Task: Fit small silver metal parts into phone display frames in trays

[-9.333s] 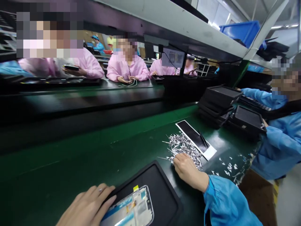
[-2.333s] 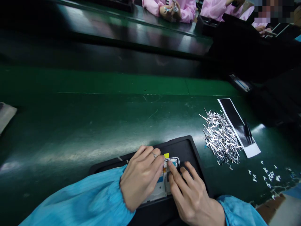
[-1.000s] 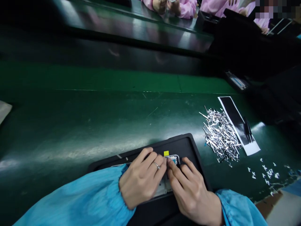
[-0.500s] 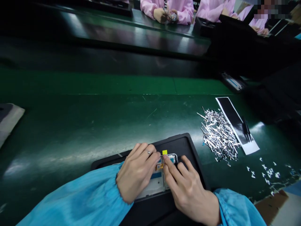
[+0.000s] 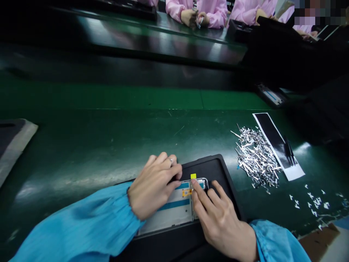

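The left hand [image 5: 154,185] curls over the phone frame [image 5: 170,215], grip unclear; the right hand [image 5: 220,220], fingers spread, touches its right end.

Looks across a scuffed green worktop [image 5: 89,134], shiny at lower left, to a second glossy bench [image 5: 125,34] along the top of the frame. Meets brown board [image 5: 317,238] and, probably, pale floor [image 5: 339,247] at lower right; darkens to near black at upper right.

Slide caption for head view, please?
Left hand and right hand at a phone frame on a black tray, silvery pieces piled nearby.
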A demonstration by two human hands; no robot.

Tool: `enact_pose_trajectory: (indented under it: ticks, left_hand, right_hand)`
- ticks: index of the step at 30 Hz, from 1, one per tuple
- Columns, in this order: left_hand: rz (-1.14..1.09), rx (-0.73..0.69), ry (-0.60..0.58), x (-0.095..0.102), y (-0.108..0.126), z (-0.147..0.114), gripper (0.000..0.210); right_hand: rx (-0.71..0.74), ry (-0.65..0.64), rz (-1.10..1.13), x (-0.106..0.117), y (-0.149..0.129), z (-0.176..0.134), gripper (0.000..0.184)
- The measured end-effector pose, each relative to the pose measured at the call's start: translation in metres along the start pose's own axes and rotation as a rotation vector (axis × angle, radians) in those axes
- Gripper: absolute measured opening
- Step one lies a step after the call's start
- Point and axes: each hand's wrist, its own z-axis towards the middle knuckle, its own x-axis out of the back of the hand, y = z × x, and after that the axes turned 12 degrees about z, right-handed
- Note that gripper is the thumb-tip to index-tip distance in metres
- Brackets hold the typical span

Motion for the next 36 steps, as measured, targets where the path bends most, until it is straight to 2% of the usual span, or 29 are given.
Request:
enact_pose_trajectory:
  ticks: [5, 13, 19, 24, 28, 32, 36]
  left_hand:
    - [0.007, 0.103, -0.114, 0.009, -0.007, 0.012, 0.026]
    - [-0.092, 0.067, -0.239, 0.007, -0.019, 0.009, 0.022]
    - [-0.121, 0.082, -0.266, 0.01, -0.017, 0.008, 0.019]
    - [-0.125, 0.126, -0.244, 0.01, -0.013, 0.006, 0.019]
    - [-0.113, 0.142, -0.216, 0.007, -0.025, -0.006, 0.012]
    - [-0.038, 0.218, -0.123, -0.001, -0.034, -0.027, 0.014]
    - [0.024, 0.257, -0.014, -0.013, -0.029, -0.039, 0.022]
  right_hand:
    - [0.0, -0.003, 0.013, 0.0, -0.001, -0.001, 0.039]
    - [0.006, -0.006, 0.009, 0.001, 0.001, 0.0, 0.04]
    - [0.002, 0.025, 0.002, 0.0, 0.001, 0.001, 0.039]
    - [0.049, 0.14, 0.009, -0.003, 0.004, 0.003, 0.038]
    - [0.07, 0.264, -0.018, -0.009, 0.01, 0.0, 0.035]
    - [0.101, 0.354, -0.065, -0.016, 0.018, -0.003, 0.032]
    - [0.094, 0.438, -0.069, -0.021, 0.018, -0.001, 0.03]
